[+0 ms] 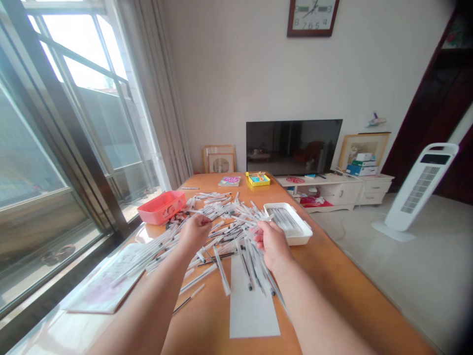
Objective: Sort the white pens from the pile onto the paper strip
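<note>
Pinching left hand (195,230): fingers curled, hold unclear.
Right hand (272,242): closed, seemingly on a clear pen (269,218).
White tray (301,240), right: slim rods (284,220) lined inside.
Table (314,268): many loose pens (235,217) left.

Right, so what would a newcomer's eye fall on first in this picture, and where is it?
Probably the heap of pens sprawled over the table, with the left hand and right hand at it. The pink box at the heap's left and the white tray at its right come next. Beyond, the black TV stands out against the pale wall.
</note>
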